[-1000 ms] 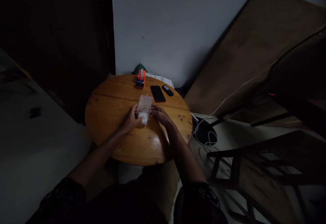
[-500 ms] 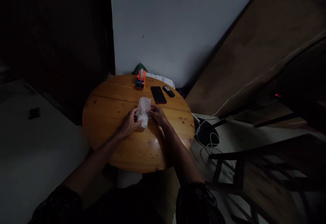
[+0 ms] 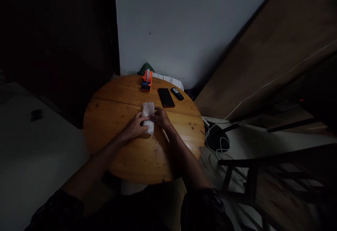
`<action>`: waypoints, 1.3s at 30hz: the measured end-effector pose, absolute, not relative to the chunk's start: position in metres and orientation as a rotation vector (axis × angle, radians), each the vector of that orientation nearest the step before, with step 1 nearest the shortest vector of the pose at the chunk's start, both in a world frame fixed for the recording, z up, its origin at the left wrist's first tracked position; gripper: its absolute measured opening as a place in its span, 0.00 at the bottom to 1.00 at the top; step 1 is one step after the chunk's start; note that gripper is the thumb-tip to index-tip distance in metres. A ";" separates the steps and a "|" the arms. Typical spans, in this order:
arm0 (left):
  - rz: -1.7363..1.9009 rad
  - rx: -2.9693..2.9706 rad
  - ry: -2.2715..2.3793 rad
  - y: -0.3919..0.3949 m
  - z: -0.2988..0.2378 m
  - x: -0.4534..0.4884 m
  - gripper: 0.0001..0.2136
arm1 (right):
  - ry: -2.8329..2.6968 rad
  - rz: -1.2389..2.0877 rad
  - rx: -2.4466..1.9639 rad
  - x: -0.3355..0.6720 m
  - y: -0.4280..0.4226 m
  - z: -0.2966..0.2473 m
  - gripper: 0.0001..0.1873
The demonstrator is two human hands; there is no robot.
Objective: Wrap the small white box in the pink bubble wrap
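A small bundle of clear bubble wrap (image 3: 148,113) lies on the round wooden table (image 3: 118,119), partly rolled up. My left hand (image 3: 135,127) presses on its near left side with the fingers curled against it. My right hand (image 3: 160,117) grips its right side, fingers closed on the wrap. What the wrap encloses is hidden.
An orange tape dispenser (image 3: 146,80) stands at the table's far edge, with a black phone (image 3: 165,97) and a small dark remote-like device (image 3: 177,93) to its right. White cables (image 3: 216,143) lie on the floor at right. A wooden chair frame (image 3: 263,175) stands nearby.
The upright flap of bubble wrap has been folded down, so the bundle is shorter and lower. Both hands stayed on it and the view shifted slightly.
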State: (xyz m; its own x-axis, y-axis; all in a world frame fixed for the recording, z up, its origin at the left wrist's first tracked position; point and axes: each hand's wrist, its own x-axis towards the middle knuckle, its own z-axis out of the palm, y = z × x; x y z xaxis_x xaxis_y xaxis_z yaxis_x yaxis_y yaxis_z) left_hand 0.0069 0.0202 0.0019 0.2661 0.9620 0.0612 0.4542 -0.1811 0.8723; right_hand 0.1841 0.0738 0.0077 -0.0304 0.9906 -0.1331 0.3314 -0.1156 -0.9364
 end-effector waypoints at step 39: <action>1.067 1.824 0.908 0.012 -0.002 -0.016 0.09 | -2.410 0.052 -1.267 0.193 -0.044 0.012 0.21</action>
State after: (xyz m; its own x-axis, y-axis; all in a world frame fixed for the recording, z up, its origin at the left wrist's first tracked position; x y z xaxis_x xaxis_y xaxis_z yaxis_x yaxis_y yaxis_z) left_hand -0.0161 0.0124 -0.0025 0.3818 0.8675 0.3190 0.1754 -0.4069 0.8965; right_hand 0.1926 -0.0438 0.0119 -0.4998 0.7956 0.3425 0.7802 0.5852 -0.2210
